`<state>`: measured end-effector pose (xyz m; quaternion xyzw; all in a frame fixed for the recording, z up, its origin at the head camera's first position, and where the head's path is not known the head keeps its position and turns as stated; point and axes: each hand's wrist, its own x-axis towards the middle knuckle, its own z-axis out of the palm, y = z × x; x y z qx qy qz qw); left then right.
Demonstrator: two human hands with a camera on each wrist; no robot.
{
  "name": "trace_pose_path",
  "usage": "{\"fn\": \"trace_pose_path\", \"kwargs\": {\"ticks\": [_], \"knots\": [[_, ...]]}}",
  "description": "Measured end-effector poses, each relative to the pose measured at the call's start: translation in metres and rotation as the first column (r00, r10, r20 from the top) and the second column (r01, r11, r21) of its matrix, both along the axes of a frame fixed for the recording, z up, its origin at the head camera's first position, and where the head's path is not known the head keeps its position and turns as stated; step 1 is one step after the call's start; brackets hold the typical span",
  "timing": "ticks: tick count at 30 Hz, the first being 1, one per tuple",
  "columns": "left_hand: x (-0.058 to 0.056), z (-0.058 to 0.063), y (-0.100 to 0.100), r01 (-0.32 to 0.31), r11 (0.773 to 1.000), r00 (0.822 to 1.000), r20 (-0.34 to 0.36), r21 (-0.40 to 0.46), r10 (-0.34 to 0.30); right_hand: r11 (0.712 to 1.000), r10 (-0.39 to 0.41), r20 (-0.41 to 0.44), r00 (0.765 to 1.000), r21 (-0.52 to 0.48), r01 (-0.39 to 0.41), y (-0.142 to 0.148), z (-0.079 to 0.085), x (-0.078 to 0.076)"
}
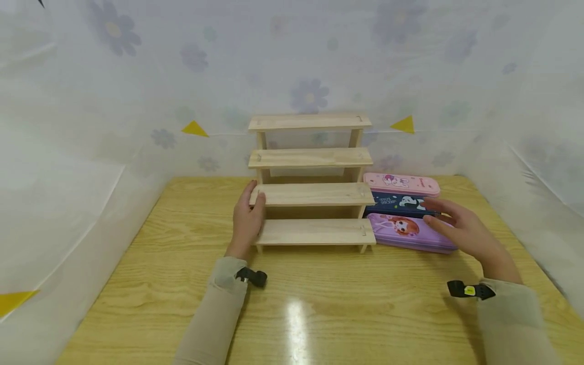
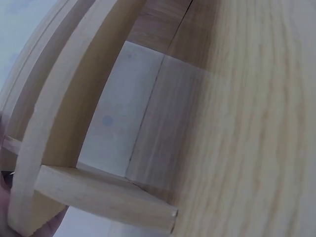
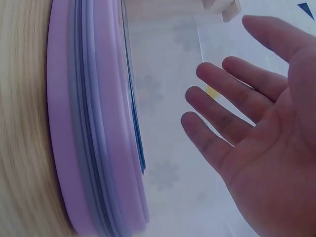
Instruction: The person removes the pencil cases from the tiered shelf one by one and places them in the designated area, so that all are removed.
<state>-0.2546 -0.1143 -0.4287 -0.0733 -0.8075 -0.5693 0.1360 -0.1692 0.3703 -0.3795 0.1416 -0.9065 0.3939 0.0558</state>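
A pale wooden stepped display shelf (image 1: 315, 195) with several tiers stands mid-table. My left hand (image 1: 248, 220) grips the left end of a lower tier, its thumb over the plank's edge. In the left wrist view a bit of that hand (image 2: 4, 197) shows behind the shelf's wood (image 2: 106, 192). Three pencil cases lie right of the shelf: pink with a rabbit (image 1: 401, 183), dark blue with a panda (image 1: 392, 203), purple with a cartoon girl (image 1: 406, 233). Over the purple case's right end hovers my right hand (image 1: 470, 233), holding nothing; the right wrist view shows its fingers (image 3: 222, 118) spread.
The wood-grain table (image 1: 337, 304) stretches toward me in front of the shelf. White flower-printed sheeting (image 1: 246, 66) hangs behind and at both sides. Yellow triangles (image 1: 195, 129) mark the back sheet. A dark strap device (image 1: 470, 290) sits on each wrist.
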Motion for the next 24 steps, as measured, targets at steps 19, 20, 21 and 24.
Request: {"fn": "trace_pose_path", "kwargs": {"ticks": [19,20,21,24], "knots": [[0.011,0.021,-0.011,0.005,0.927,1.000,0.025,-0.375,0.005,0.990,-0.039,-0.157,0.987,0.125,0.059,-0.098,0.011,-0.039],[0.011,0.021,-0.011,0.010,0.913,1.000,0.019,-0.408,-0.002,0.989,-0.038,-0.156,0.987,0.138,0.060,-0.104,0.010,-0.041],[0.011,0.022,-0.010,0.010,0.899,1.000,0.013,-0.439,-0.005,0.985,-0.040,-0.153,0.987,0.161,0.065,-0.109,0.010,-0.043],[0.010,0.023,-0.008,-0.007,0.846,1.000,-0.006,-0.533,0.005,0.970,-0.045,-0.151,0.988,0.229,0.079,-0.124,0.011,-0.047]]}}
